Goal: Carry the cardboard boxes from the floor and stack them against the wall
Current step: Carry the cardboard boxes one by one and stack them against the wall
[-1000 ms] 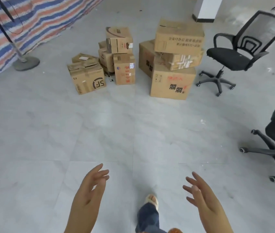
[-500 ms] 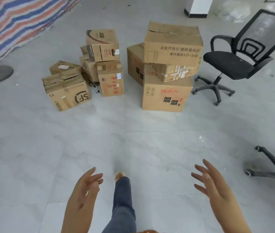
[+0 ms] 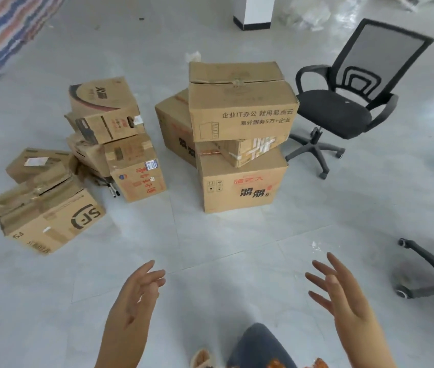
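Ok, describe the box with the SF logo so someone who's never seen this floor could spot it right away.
Start from the black mesh office chair and cross left past the tall stack of boxes beside it. The SF box sits on the floor at the near left edge of the cluster. Only it carries a big black round SF logo, printed upside down.

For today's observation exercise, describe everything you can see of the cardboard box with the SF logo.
The SF box is a brown corrugated cardboard carton standing on the pale tiled floor, at the left front of the group of boxes. A black SF logo, seen upside down, marks the side facing the camera, and small black lettering runs along its lower edge. Its top flaps are crumpled and glossy with clear tape. A smaller labelled box lies just behind it; whether they touch is unclear. Neither hand touches it.
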### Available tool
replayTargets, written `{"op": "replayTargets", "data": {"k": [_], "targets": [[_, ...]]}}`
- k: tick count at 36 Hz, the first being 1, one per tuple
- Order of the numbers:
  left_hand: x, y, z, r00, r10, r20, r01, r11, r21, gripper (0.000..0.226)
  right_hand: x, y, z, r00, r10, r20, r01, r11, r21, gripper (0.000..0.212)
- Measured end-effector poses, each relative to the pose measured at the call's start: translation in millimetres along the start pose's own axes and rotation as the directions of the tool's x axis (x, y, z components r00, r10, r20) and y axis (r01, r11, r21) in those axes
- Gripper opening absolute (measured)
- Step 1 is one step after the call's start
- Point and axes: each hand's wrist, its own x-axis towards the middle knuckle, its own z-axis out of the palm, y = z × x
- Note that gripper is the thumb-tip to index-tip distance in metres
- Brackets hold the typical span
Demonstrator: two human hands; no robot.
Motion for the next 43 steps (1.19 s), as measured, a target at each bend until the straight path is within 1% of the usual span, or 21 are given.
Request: {"op": "replayTargets", "data": {"k": [3,4,7,10,13,16,17,18,20,21,22,23,25,26,27,30,31,34,36,39,43], "targets": [[42.8,-3.9,6.5,1.000,-0.023,0.003,0.023,1.000,0.015,0.082,37.8,-2.5,9.0,1.000,0.027,-0.012,-0.028,1.000,-0.013,0.089],[58.0,-5.1,9.5,1.000,-0.028,0.003,0.028,0.999,0.021,0.081,53.1,-3.1,12.1,0.999,0.032,-0.019,-0.033,0.999,-0.008,0.090],[104.4,-4.1,21.6,0.999,-0.029,-0.020,0.029,0.999,0.021,0.060,102.0,-8.6,21.2,0.999,0.041,-0.026,-0.041,0.999,0.002,0.093],[156.0,-4.9,41.2,0.997,-0.035,-0.064,0.035,0.999,0.003,0.063,161.6,-15.1,26.4,0.999,0.034,-0.040,-0.034,0.999,0.009,0.093],[210.5,1.9,70.6,0.996,-0.033,-0.086,0.031,0.999,-0.025,0.042,229.5,-29.0,26.6,0.999,0.017,-0.029,-0.017,1.000,-0.005,0.091],[269.3,18.5,104.5,0.995,-0.008,-0.104,0.003,0.999,-0.044,0.049,297.9,-50.0,26.5,0.999,-0.022,-0.031,0.022,1.000,-0.011,0.090],[288.2,24.1,115.7,0.995,0.000,-0.103,-0.005,0.999,-0.041,0.045,319.7,-56.2,27.1,0.999,-0.031,-0.036,0.030,0.999,-0.015,0.090],[306.2,29.3,125.5,0.995,0.007,-0.097,-0.010,1.000,-0.030,0.039,341.1,-59.9,28.2,0.999,-0.035,-0.039,0.034,0.999,-0.028,0.085],[339.4,38.0,140.5,0.996,0.018,-0.084,-0.018,1.000,-0.010,0.035,380.4,-65.2,32.4,1.000,-0.011,-0.019,0.010,0.999,-0.045,0.056],[354.5,41.1,145.1,0.997,0.017,-0.078,-0.017,1.000,0.000,0.037,398.2,-67.5,34.6,1.000,0.003,-0.012,-0.004,0.998,-0.056,0.047],[370.3,44.2,148.0,0.997,0.017,-0.076,-0.016,1.000,0.015,0.043,415.9,-69.9,37.7,1.000,0.008,-0.009,-0.008,0.998,-0.070,0.048],[385.2,46.9,149.6,0.997,0.013,-0.072,-0.011,0.999,0.031,0.048,432.6,-72.9,41.6,1.000,-0.001,0.000,0.001,0.997,-0.082,0.060],[418.6,48.4,151.4,0.997,-0.005,-0.071,0.009,0.998,0.057,0.048,465.2,-78.1,50.5,1.000,-0.001,0.012,0.002,0.995,-0.104,0.096],[436.1,48.5,152.0,0.997,-0.012,-0.074,0.017,0.998,0.064,0.047,481.1,-79.9,55.6,1.000,0.007,0.005,-0.007,0.994,-0.113,0.101],[455.5,48.3,152.3,0.997,-0.016,-0.077,0.021,0.997,0.072,0.047,498.5,-79.6,61.4,1.000,0.013,-0.003,-0.013,0.992,-0.127,0.095],[519.3,47.7,155.4,0.997,-0.048,-0.068,0.055,0.994,0.100,0.038,552.3,-75.5,76.4,0.996,0.044,-0.074,-0.056,0.984,-0.171,0.045],[540.4,47.3,156.4,0.995,-0.069,-0.065,0.076,0.992,0.105,0.034,569.2,-75.2,79.9,0.993,0.056,-0.100,-0.073,0.982,-0.174,0.041],[607.7,48.0,163.0,0.993,-0.102,-0.055,0.108,0.985,0.132,0.038,626.3,-81.7,92.9,0.978,0.090,-0.186,-0.128,0.971,-0.200,0.042],[647.1,47.6,170.3,0.991,-0.119,-0.055,0.127,0.976,0.177,0.034,661.1,-83.1,99.8,0.969,0.116,-0.219,-0.165,0.961,-0.224,0.042],[695.5,43.0,181.8,0.978,-0.208,-0.032,0.210,0.966,0.149,0.041,704.7,-79.7,108.0,0.955,0.159,-0.251,-0.241,0.910,-0.337,0.044],[733.3,31.8,196.1,0.919,-0.367,0.144,0.350,0.928,0.129,0.027,744.4,-70.3,118.6,0.910,0.286,-0.300,-0.387,0.845,-0.369,0.048]]}}
